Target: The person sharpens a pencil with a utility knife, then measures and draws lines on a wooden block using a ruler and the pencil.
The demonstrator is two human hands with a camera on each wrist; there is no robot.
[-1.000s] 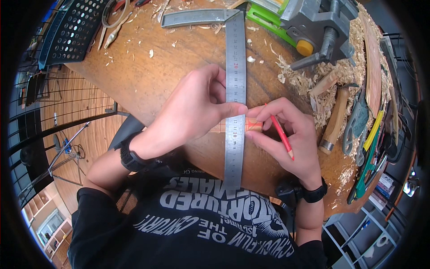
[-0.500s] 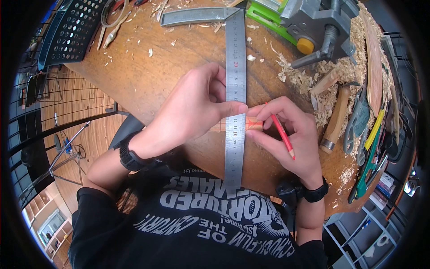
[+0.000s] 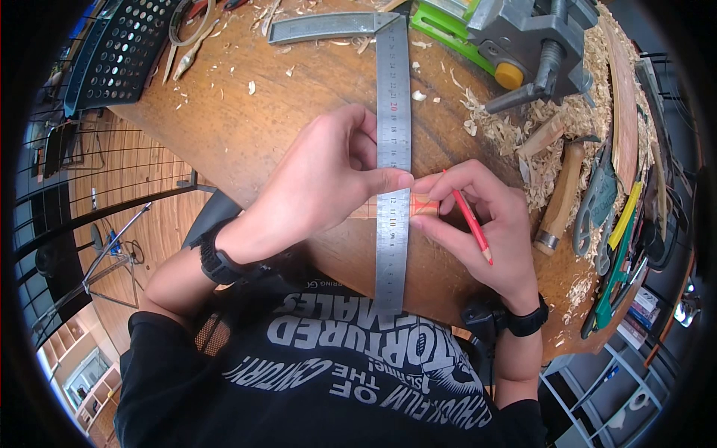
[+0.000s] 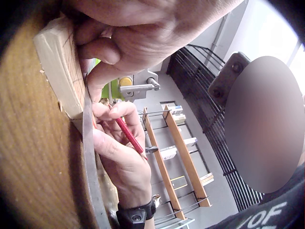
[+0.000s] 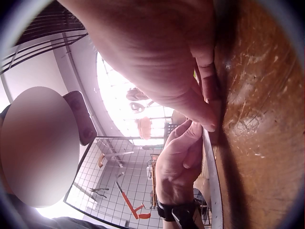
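Note:
In the head view the metal ruler blade (image 3: 393, 97) of a square lies across a marked wooden block (image 3: 424, 205). My left hand (image 3: 317, 179) has its thumb over the blade and its curled fingers against the far left edge, gripping the ruler. On the other side, my right hand (image 3: 482, 228) pinches the block's right end between thumb and fingers. A red pencil (image 3: 472, 228) is tucked in that hand, its sharpened end toward the body. The left wrist view shows pencil lines on the block (image 4: 59, 67) beside the ruler's edge (image 4: 89, 167).
A grey vise (image 3: 523, 45) with a green part stands at the back right, amid wood shavings (image 3: 493, 134). Along the right lie a wooden-handled tool (image 3: 560, 198) and several other tools. A black perforated rack (image 3: 123, 52) is at the back left of the wooden table (image 3: 254, 127).

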